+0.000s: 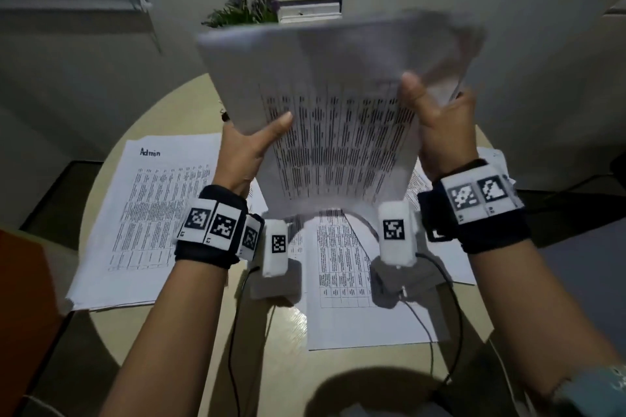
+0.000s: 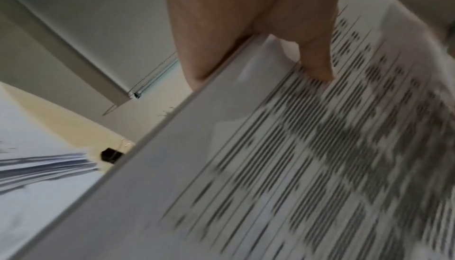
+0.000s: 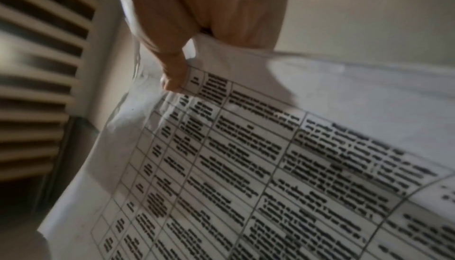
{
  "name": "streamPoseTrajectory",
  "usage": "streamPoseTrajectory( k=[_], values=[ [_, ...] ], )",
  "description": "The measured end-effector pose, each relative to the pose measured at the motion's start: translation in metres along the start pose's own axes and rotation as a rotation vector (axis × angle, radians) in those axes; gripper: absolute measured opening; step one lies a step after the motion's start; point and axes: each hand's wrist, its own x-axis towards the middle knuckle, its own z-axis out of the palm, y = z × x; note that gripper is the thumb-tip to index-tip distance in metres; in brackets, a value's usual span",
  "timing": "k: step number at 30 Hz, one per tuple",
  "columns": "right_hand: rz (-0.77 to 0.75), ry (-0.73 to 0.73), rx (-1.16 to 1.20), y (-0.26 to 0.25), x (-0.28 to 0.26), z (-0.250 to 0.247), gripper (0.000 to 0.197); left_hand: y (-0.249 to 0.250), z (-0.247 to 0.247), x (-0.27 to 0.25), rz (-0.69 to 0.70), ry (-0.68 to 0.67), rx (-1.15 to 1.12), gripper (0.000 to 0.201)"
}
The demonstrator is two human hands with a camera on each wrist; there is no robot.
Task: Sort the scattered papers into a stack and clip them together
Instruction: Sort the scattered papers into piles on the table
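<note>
A bundle of printed table sheets stands lifted above the round table, blurred at its top right. My left hand grips its left edge, thumb on the front. My right hand grips the right edge, thumb on the print. The left wrist view has the thumb pressed on the sheets; the right wrist view has the thumb pinching the paper. On the table lie a stack headed "Admin" at left and loose sheets below my hands. A black binder clip lies beyond the stack.
The beige round table carries all the papers. A potted plant with purple flowers and a white block stand at its far side. An orange surface borders the left edge. Cables run from the wrist cameras.
</note>
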Motion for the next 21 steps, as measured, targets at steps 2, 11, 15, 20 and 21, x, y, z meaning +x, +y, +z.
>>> streamPoseTrajectory(
  k=[2,11,15,20,21],
  values=[
    [-0.031,0.066,0.117,-0.011,0.008,0.008,0.007,-0.01,-0.007,-0.005,-0.075,-0.025,0.096,0.022],
    [0.377,-0.254,-0.103,0.053,-0.046,0.09,0.034,-0.003,-0.097,0.017,-0.153,0.323,0.242,0.017],
    [0.416,-0.459,-0.488,0.09,-0.088,0.134,0.042,-0.009,-0.171,0.045,-0.243,0.424,0.454,0.036],
    [0.588,-0.715,-0.571,0.112,-0.125,0.181,0.036,-0.042,-0.237,0.048,-0.439,0.425,0.741,0.039],
    [0.603,-0.77,-0.617,0.117,-0.132,0.186,0.029,-0.05,-0.246,0.045,-0.475,0.395,0.802,0.039]
  ],
)
